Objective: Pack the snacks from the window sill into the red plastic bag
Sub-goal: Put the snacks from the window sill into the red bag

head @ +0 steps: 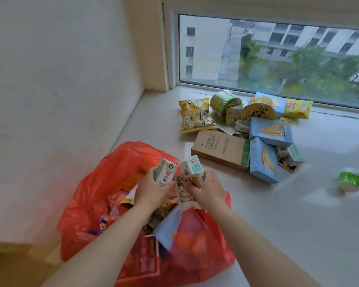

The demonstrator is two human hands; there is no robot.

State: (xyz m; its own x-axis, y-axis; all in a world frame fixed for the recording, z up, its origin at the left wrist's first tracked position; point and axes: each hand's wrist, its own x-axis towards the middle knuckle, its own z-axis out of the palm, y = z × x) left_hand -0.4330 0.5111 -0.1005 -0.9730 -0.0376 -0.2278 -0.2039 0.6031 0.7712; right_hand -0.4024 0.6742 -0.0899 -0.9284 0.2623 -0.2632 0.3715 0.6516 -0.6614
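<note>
Red plastic bag (87, 204) is being filled: a milk carton (164, 172) is gripped in the left hand (151, 191), another carton (192, 165) and a packet in the right hand (207, 188); both are best lowered deep before release.

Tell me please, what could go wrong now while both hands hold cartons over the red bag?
The right hand grips a carton together with a printed packet; one may slip past the red bag. The small green cup lies apart from the pile and could be forgotten.
</note>
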